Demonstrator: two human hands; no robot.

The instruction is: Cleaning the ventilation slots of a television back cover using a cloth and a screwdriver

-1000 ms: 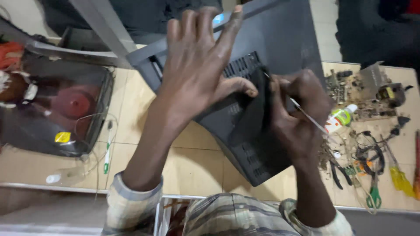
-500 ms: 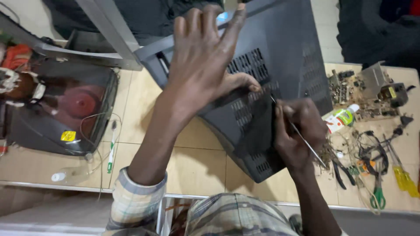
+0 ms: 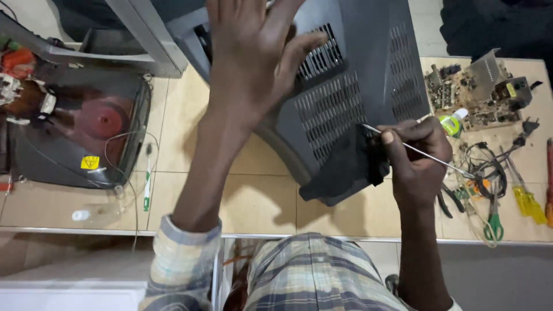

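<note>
A dark grey plastic rear cover of a television (image 3: 357,98), with rows of vent slots, lies tilted across the tiled floor. My left hand (image 3: 253,57) presses flat on its upper part, fingers spread. My right hand (image 3: 415,158) grips a thin metal rod-like tool (image 3: 426,154) whose tip touches the cover near its lower corner; a piece of black cloth (image 3: 377,161) sits under the fingers.
An exposed picture tube (image 3: 86,132) with wires lies at the left. A circuit board (image 3: 472,92), a small green-capped bottle (image 3: 452,122), yellow-handled screwdrivers (image 3: 527,201), green-handled scissors (image 3: 492,222) and loose cables are scattered at the right. A white ledge (image 3: 86,233) runs along the near edge.
The view has shifted so the cover sits higher and farther right. My left hand has risen along it, and my right hand has slid right, the tool tip staying on the cover.
</note>
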